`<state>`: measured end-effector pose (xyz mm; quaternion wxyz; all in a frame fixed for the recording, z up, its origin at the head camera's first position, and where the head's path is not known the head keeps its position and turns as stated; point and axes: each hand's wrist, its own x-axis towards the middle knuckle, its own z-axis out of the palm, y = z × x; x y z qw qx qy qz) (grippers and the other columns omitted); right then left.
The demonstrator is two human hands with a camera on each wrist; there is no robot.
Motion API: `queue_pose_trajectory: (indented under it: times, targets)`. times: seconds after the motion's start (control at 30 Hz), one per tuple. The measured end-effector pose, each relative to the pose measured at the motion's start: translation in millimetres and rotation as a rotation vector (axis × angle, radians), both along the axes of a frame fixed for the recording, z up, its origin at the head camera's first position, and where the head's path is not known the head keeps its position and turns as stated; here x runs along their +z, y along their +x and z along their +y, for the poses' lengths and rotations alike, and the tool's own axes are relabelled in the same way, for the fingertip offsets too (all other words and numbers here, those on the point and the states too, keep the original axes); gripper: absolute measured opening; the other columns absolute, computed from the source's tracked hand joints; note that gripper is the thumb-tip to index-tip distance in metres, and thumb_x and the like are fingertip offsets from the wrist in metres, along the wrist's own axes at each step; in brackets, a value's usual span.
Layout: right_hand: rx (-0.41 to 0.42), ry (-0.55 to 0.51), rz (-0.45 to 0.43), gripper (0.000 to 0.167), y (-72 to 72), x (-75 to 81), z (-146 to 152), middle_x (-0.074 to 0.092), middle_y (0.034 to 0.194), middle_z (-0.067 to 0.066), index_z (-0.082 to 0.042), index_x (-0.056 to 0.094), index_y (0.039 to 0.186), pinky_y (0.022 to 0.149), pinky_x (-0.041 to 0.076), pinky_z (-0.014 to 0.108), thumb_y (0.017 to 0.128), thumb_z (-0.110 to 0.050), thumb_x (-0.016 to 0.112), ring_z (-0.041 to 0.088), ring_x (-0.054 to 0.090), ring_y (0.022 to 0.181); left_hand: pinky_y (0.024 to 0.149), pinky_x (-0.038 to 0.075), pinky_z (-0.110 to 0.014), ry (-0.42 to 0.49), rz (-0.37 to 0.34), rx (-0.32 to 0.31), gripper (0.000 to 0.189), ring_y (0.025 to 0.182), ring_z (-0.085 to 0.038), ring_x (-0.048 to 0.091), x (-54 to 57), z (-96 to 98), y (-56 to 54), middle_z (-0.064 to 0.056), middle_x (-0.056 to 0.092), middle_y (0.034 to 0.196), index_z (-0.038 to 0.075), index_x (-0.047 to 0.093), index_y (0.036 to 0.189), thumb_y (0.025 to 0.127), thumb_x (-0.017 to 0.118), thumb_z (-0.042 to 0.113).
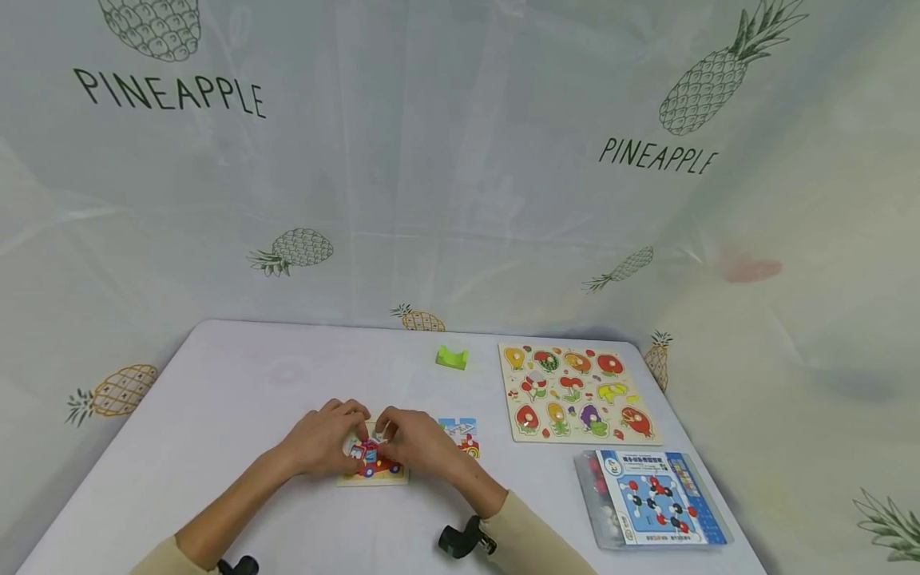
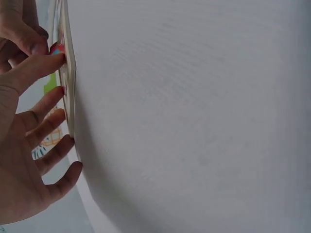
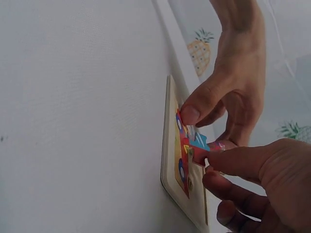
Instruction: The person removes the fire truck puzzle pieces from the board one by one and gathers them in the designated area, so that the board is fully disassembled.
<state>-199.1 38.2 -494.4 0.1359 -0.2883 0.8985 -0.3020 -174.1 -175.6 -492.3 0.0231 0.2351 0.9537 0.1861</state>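
A small wooden jigsaw board (image 1: pixel 350 481) with a red vehicle picture lies on the white table, between both hands. My right hand (image 1: pixel 424 441) pinches a red and blue puzzle piece (image 3: pixel 198 154) between thumb and fingers, tilted up from the board. Several pieces sit in the board around it. At the board's left side is my left hand (image 1: pixel 325 439), its thumb pressing the picture's edge. In the left wrist view the fingers of the left hand (image 2: pixel 29 141) are spread along the board's edge. The hands partly hide the picture in the head view.
Just right of the right hand lies another small picture puzzle (image 1: pixel 463 438), partly covered. A green plastic piece (image 1: pixel 451 358) is further back. On the right are a fruit puzzle board (image 1: pixel 575 395) and a clear boxed molecule model set (image 1: pixel 654 499). Pineapple-printed curtains (image 1: pixel 431 200) hang behind the table.
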Motion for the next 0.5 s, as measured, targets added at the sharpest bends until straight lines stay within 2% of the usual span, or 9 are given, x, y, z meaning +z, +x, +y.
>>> queue_pose_trajectory:
  times: [0.2, 0.5]
  targets:
    - [-0.01, 0.001, 0.008, 0.021, 1.1, -0.2, 1.3, 0.066, 0.088, -0.01, -0.023, 0.063, 0.107, 0.063, 0.046, 0.019, 0.09, -0.026, 0.076, 0.0, 0.056, 0.07, 0.075, 0.048, -0.051, 0.004, 0.001, 0.003, 0.032, 0.114, -0.027, 0.053, -0.6, 2.9, 1.0, 0.003, 0.06, 0.126, 0.029, 0.063, 0.083, 0.072, 0.086, 0.048]
    - [-0.006, -0.031, 0.002, 0.016, 1.5, 1.6, 2.3, 0.062, 0.084, -0.014, -0.022, 0.063, 0.103, 0.062, 0.045, 0.018, 0.092, -0.024, 0.074, 0.0, 0.054, 0.069, 0.075, 0.048, -0.051, -0.024, 0.017, 0.025, 0.034, 0.115, -0.028, 0.052, -2.5, 7.6, 3.4, 0.002, 0.058, 0.127, 0.027, 0.06, 0.082, 0.072, 0.087, 0.046]
